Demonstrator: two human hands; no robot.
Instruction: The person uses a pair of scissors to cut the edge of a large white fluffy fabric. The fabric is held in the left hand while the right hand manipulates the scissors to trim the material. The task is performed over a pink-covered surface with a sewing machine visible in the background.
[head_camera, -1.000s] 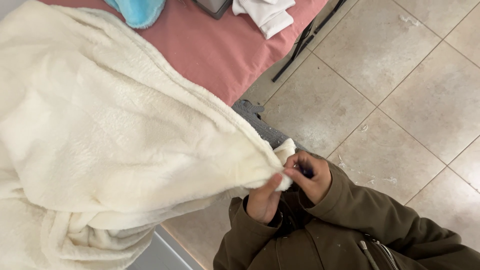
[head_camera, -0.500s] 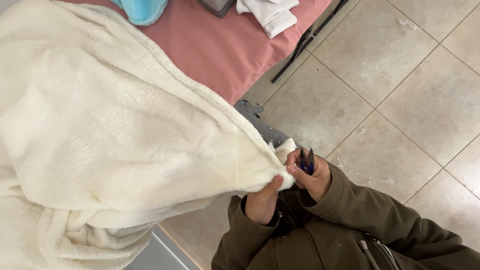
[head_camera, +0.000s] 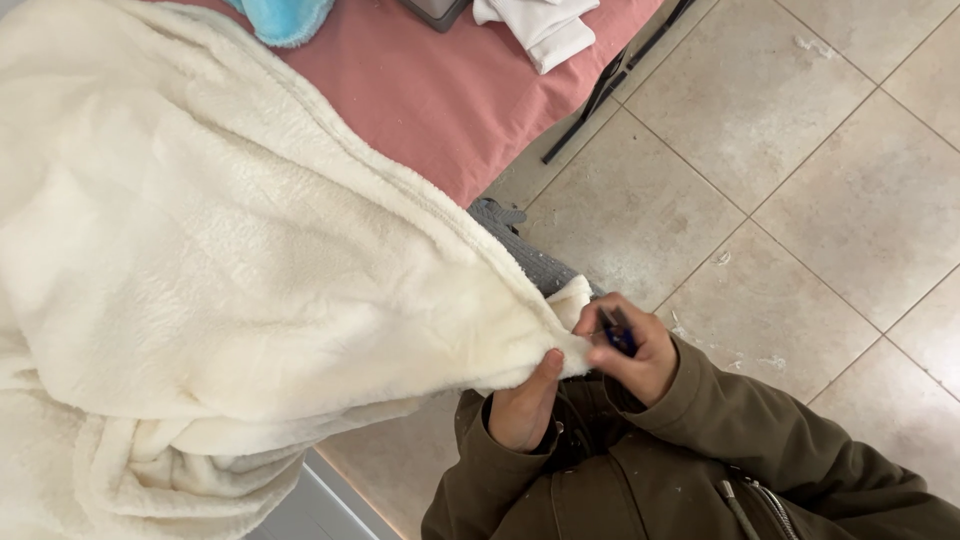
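A big cream fleece blanket (head_camera: 220, 280) spreads from the upper left down to a corner near the middle of the view. My left hand (head_camera: 525, 405) pinches that corner from below, thumb up against the fabric. My right hand (head_camera: 630, 345) sits just right of the corner and is closed around a small dark blue tool (head_camera: 618, 330); only its end shows between the fingers. Both arms wear olive-green jacket sleeves (head_camera: 760, 440).
A pink-covered table (head_camera: 450, 90) with black legs stands at the top, holding a light blue fluffy item (head_camera: 285, 18) and folded white cloth (head_camera: 545, 28). Beige floor tiles (head_camera: 800, 160) fill the right. A grey knitted piece (head_camera: 525, 255) shows under the blanket's edge.
My hands have stayed at the blanket corner. The dark blue tool in my right hand has come into view between the fingers, and my left thumb has shifted on the fabric.
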